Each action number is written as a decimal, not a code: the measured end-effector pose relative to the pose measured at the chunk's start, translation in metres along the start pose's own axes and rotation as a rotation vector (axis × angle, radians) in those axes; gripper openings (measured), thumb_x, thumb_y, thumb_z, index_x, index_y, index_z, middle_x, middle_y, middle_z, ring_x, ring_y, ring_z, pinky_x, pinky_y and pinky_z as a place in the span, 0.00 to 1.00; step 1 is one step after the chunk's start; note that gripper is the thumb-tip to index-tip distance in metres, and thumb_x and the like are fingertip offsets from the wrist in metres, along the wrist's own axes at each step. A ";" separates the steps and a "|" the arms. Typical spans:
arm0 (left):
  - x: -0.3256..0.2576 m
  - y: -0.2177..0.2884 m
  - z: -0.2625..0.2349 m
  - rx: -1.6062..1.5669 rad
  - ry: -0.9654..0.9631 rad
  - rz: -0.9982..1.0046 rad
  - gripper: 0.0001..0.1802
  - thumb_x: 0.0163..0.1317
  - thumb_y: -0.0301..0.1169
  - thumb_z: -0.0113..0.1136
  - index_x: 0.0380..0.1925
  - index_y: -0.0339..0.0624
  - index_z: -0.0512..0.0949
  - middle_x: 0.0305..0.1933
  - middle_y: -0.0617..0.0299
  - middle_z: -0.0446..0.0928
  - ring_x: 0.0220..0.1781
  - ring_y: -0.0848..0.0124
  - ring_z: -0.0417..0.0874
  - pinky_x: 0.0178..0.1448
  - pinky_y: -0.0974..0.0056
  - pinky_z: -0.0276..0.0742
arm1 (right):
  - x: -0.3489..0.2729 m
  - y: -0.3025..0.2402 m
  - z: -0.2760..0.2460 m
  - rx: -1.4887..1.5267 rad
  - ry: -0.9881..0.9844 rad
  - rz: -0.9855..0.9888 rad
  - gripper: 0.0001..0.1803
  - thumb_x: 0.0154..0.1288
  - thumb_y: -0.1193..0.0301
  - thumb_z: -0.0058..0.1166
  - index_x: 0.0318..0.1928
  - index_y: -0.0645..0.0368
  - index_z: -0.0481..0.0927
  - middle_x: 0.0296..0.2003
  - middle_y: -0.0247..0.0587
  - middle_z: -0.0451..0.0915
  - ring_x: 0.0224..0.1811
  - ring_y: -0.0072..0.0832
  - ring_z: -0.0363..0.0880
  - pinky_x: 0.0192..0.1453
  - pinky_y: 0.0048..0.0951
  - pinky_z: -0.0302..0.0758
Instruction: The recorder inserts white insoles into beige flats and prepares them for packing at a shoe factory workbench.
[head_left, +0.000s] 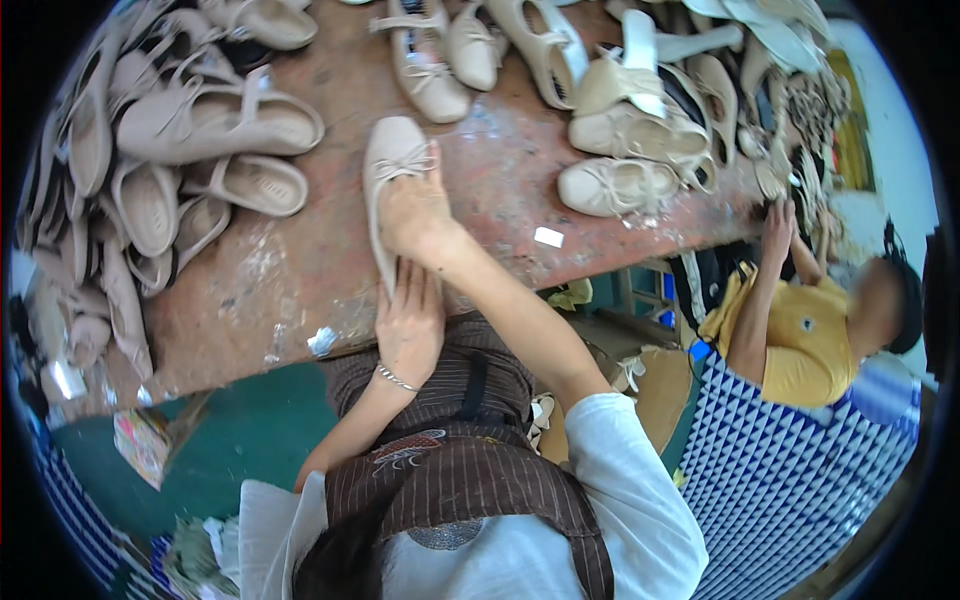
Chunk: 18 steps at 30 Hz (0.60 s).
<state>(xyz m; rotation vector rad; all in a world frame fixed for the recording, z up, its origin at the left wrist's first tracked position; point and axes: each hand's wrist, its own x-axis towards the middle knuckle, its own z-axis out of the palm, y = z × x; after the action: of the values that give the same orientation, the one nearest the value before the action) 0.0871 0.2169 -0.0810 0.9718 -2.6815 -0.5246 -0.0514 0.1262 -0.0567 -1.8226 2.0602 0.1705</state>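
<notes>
One beige shoe with a bow is set upright on the worn tabletop, toe pointed away from the wearer. Its opening is occupied by the right hand; those fingers are largely hidden, so whether they are clenched cannot be told. Its heel is met by the left hand, fingers held straight and together; whether it is pinched cannot be told. A chain bracelet is worn on the left wrist. Left of the shoe, many beige shoes are heaped; beyond its toe, strapped shoes are laid; right of it, a white tag and stacked shoes are found. Far right of it, a yellow-shirted co-worker is seated or standing.
</notes>
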 end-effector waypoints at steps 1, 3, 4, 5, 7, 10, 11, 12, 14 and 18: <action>0.002 0.002 -0.003 -0.016 0.016 -0.005 0.23 0.56 0.27 0.59 0.52 0.28 0.77 0.60 0.44 0.75 0.69 0.50 0.70 0.70 0.38 0.63 | -0.004 0.007 0.000 0.076 -0.011 -0.063 0.18 0.55 0.71 0.53 0.45 0.69 0.82 0.44 0.57 0.83 0.57 0.49 0.79 0.75 0.72 0.35; 0.007 0.008 -0.012 -0.036 -0.034 -0.033 0.31 0.56 0.27 0.61 0.61 0.27 0.69 0.63 0.42 0.72 0.70 0.49 0.68 0.76 0.34 0.47 | -0.030 0.023 0.002 0.242 0.206 -0.230 0.21 0.53 0.77 0.52 0.49 0.67 0.82 0.49 0.56 0.82 0.61 0.46 0.78 0.77 0.65 0.42; 0.011 0.011 -0.016 -0.087 -0.044 -0.083 0.34 0.56 0.28 0.62 0.63 0.27 0.65 0.64 0.41 0.71 0.71 0.49 0.67 0.77 0.33 0.42 | -0.048 0.040 0.001 0.463 0.311 -0.379 0.21 0.52 0.78 0.52 0.50 0.65 0.82 0.50 0.54 0.82 0.61 0.45 0.77 0.77 0.62 0.47; 0.017 0.014 -0.020 -0.116 0.023 -0.088 0.40 0.56 0.30 0.65 0.67 0.28 0.59 0.64 0.39 0.70 0.70 0.48 0.68 0.78 0.33 0.36 | -0.065 0.058 -0.001 0.653 0.275 -0.421 0.22 0.50 0.81 0.55 0.49 0.60 0.83 0.51 0.47 0.83 0.62 0.41 0.77 0.74 0.53 0.59; 0.032 0.017 -0.023 -0.163 0.027 -0.137 0.43 0.58 0.34 0.65 0.68 0.26 0.55 0.65 0.37 0.69 0.72 0.47 0.66 0.78 0.33 0.32 | -0.107 0.117 -0.009 0.502 0.558 -0.173 0.24 0.49 0.82 0.56 0.51 0.57 0.83 0.51 0.43 0.83 0.62 0.40 0.76 0.70 0.47 0.66; 0.061 0.015 -0.016 -0.045 0.089 -0.105 0.41 0.61 0.36 0.62 0.67 0.25 0.56 0.64 0.38 0.71 0.71 0.48 0.68 0.78 0.32 0.32 | -0.129 0.209 -0.014 -0.205 0.790 0.525 0.22 0.48 0.79 0.61 0.47 0.53 0.84 0.52 0.40 0.81 0.60 0.46 0.73 0.73 0.53 0.59; 0.068 0.013 -0.012 0.011 0.144 -0.053 0.40 0.62 0.36 0.61 0.67 0.24 0.56 0.63 0.39 0.72 0.70 0.48 0.69 0.78 0.32 0.33 | -0.132 0.232 -0.012 -0.489 0.868 0.603 0.21 0.48 0.78 0.62 0.46 0.52 0.84 0.52 0.39 0.80 0.60 0.47 0.71 0.74 0.57 0.55; 0.073 0.010 -0.010 -0.041 0.030 -0.091 0.38 0.62 0.33 0.60 0.68 0.25 0.56 0.65 0.39 0.71 0.71 0.48 0.67 0.77 0.32 0.32 | -0.134 0.249 -0.010 -0.420 0.746 0.557 0.21 0.48 0.76 0.62 0.47 0.52 0.84 0.51 0.37 0.79 0.61 0.46 0.70 0.75 0.60 0.52; 0.079 0.005 -0.007 -0.092 0.006 -0.131 0.38 0.62 0.31 0.59 0.69 0.26 0.56 0.60 0.40 0.75 0.72 0.47 0.66 0.77 0.31 0.31 | -0.134 0.266 -0.012 -0.344 0.626 0.505 0.18 0.49 0.75 0.62 0.44 0.52 0.85 0.44 0.35 0.80 0.57 0.41 0.72 0.75 0.60 0.51; 0.066 -0.003 -0.030 -0.484 0.261 -0.166 0.38 0.63 0.24 0.53 0.72 0.28 0.51 0.70 0.39 0.65 0.72 0.47 0.65 0.79 0.37 0.29 | -0.156 0.233 -0.035 -0.041 0.764 0.332 0.09 0.47 0.77 0.60 0.32 0.56 0.87 0.32 0.36 0.81 0.45 0.40 0.77 0.60 0.44 0.70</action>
<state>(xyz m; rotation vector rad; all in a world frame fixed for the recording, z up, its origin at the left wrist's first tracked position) 0.0498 0.1644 -0.0487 1.0319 -2.1116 -0.9523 -0.2731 0.2947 -0.0056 -1.7086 2.8792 -0.4765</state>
